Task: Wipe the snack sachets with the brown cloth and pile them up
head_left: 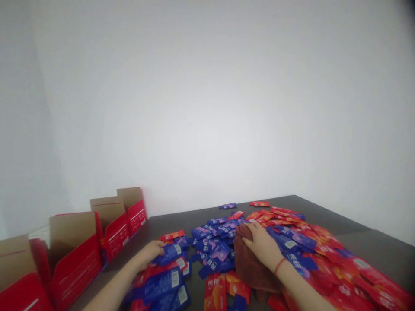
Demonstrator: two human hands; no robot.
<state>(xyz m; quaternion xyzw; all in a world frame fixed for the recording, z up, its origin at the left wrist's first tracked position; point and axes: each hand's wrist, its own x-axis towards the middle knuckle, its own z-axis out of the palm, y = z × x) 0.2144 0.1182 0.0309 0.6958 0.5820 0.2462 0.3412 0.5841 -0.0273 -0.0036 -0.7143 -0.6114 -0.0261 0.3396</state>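
Observation:
My left hand (151,252) is closed at the left end of a blue sachet (169,253) with a white barcode label. That sachet lies over a loose, overlapping stack of blue and red sachets (162,283) on the dark table. My right hand (259,242) grips a brown cloth (247,261), which hangs down over the sachets beneath it. Just left of the cloth spreads a heap of blue sachets (214,248). A red sachet (215,293) lies near the front, below that heap.
Open red cardboard boxes (76,255) with brown flaps stand in a row along the left. A large pile of red and orange sachets (343,268), with some blue ones, covers the right side of the dark table (359,235). A pale wall (207,108) rises behind.

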